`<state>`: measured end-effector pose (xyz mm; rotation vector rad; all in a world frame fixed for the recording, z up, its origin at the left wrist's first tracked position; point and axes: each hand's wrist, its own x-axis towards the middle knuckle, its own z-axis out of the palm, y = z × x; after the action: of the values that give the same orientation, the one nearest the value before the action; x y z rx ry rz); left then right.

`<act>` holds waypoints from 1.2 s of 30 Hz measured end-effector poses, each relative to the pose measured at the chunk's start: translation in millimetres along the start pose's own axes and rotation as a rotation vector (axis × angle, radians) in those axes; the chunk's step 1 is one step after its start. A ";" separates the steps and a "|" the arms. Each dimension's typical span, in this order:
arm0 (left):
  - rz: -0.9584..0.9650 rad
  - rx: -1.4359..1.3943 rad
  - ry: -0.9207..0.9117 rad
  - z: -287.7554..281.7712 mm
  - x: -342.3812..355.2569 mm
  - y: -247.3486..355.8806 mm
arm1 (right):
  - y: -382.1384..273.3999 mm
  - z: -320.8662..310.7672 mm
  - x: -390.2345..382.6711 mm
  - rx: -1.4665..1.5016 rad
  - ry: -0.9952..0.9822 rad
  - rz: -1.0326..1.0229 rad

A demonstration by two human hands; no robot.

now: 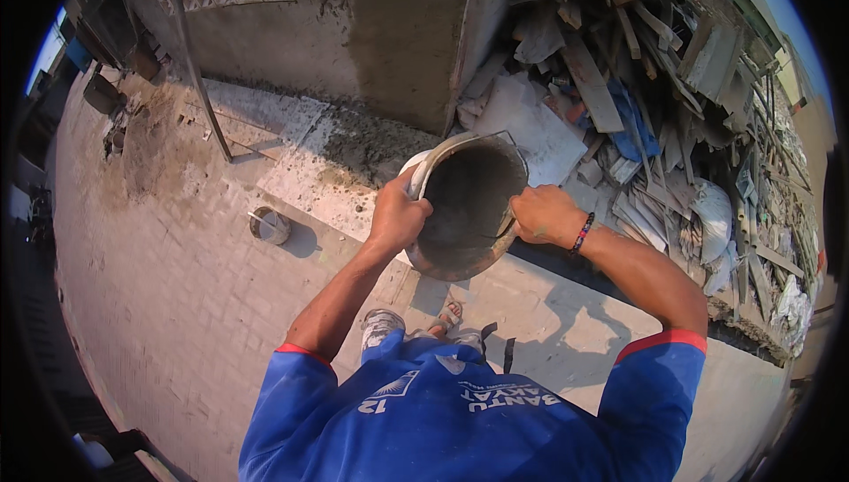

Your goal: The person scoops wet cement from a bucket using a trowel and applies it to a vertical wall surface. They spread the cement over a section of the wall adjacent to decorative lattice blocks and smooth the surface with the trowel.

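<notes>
Left hand [400,212] is clamped on the left rim of a bucket [460,264], thumb inward. Right hand [546,215] is closed on the opposite rim; a beaded bracelet [582,232] circles that wrist. Bucket is held in front of the person, mouth facing up toward the head; interior is grey and shadowed. Beyond it stands a wall [407,49]. A small pail [270,226] sits to the left; a debris heap [594,84] lies right.

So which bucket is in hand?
The big bucket, held at the rim by the left hand and right hand; the small bucket stands on the paving.
</notes>
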<state>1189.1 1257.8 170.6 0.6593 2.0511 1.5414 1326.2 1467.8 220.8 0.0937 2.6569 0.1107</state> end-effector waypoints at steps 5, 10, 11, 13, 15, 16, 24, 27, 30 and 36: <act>0.058 0.013 0.020 79.5 -4.9 45.0 | 66.9 85.8 -40.8 0.468 0.176 -0.023; -0.074 -0.065 0.023 74.7 5.7 54.9 | 64.5 100.8 -49.0 0.660 0.376 -0.010; -0.029 -0.093 0.039 74.7 7.2 45.8 | 64.8 103.3 -57.1 0.678 0.417 -0.011; 0.061 -0.145 0.073 73.8 13.5 24.3 | 69.4 95.7 -58.3 0.606 0.390 0.034; 0.006 -0.164 0.078 60.7 16.5 32.4 | 74.6 71.4 -47.0 0.469 0.325 0.050; -0.029 -0.179 0.075 53.1 19.0 30.7 | 70.7 67.3 -43.0 0.444 0.336 0.032; 0.038 -0.343 0.160 -35.6 70.8 -4.4 | 57.8 -24.4 37.5 0.402 0.424 -0.088; 0.001 -0.350 0.218 -82.5 69.3 -14.8 | 30.7 -70.5 55.9 0.420 0.397 -0.161; 0.095 -0.394 0.285 -155.9 105.9 15.9 | 15.3 -171.3 80.6 0.264 0.431 -0.133; 0.128 -0.396 0.412 -225.7 127.8 57.5 | 12.7 -348.5 74.5 0.146 0.602 -0.277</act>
<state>952.3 1188.7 269.3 0.3453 1.9090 2.2305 1099.1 1465.2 495.6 -0.3078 3.2395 -0.1751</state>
